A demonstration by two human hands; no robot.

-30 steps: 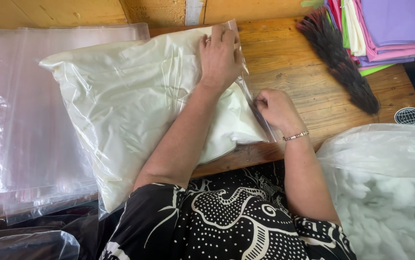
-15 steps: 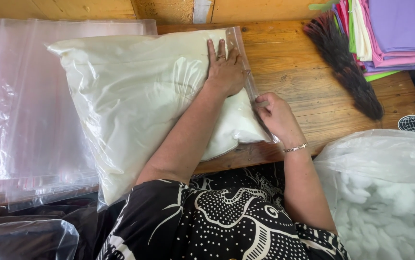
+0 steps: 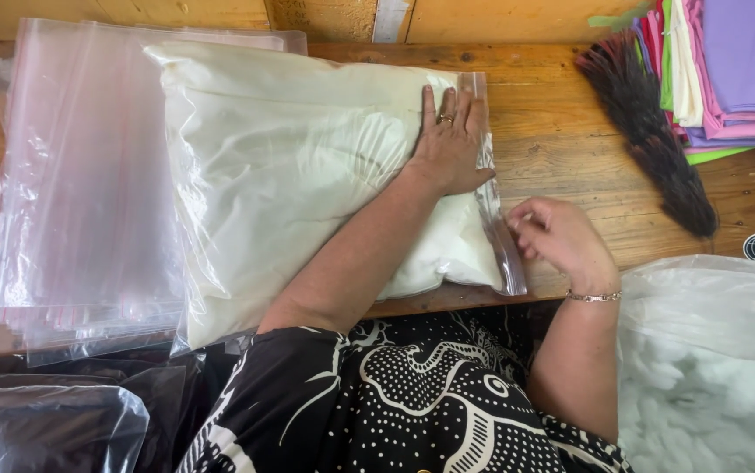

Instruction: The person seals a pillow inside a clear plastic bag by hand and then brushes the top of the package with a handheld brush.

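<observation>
Head view: your left hand (image 3: 449,144) lies flat (fingers spread) on the white pillow in its clear plastic bag (image 3: 307,175). Your right hand (image 3: 561,241) pinches the bag's seal strip (image 3: 502,236) on the wooden bench (image 3: 570,149).

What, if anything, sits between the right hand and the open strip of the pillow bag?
Nothing visible. The right hand is already at the clear strip along the bag's edge, fingertips on or just beside it. The left hand lies flat on the bagged pillow further up that edge, not between them.
</observation>
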